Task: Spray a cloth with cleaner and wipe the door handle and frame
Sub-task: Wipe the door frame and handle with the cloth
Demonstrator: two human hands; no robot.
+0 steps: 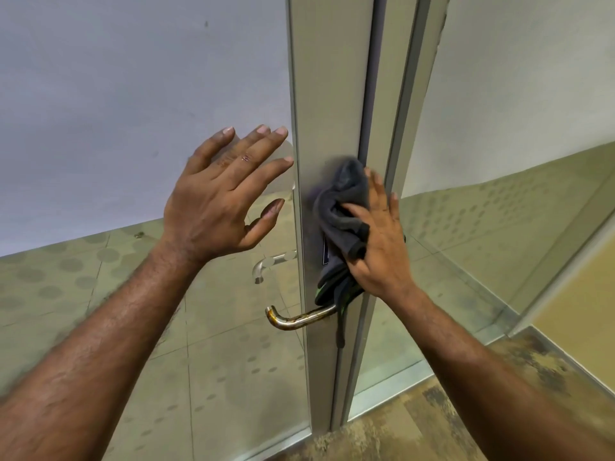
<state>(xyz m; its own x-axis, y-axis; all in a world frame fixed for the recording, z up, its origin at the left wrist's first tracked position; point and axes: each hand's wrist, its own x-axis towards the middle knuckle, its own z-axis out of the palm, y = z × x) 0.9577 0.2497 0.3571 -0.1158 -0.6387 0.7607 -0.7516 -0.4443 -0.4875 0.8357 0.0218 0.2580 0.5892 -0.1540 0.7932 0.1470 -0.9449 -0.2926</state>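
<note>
A grey cloth (342, 207) is bunched against the pale metal door frame (329, 94), just above the handle. My right hand (379, 237) presses the cloth onto the frame, with its thumb hooked over a fold and its fingers pointing up along the frame's edge. The cloth's lower end hangs down over the base of the curved metal door handle (293, 319), which shows brown stains. My left hand (223, 201) lies flat with spread fingers on the glass door panel (133, 111), left of the frame. No spray bottle is in view.
A second handle (266, 264) shows through the glass on the door's far side. Another glass panel (499, 227) stands to the right of the frame. Speckled tiles lie beyond the glass, and a worn brown floor (416, 427) lies below the door.
</note>
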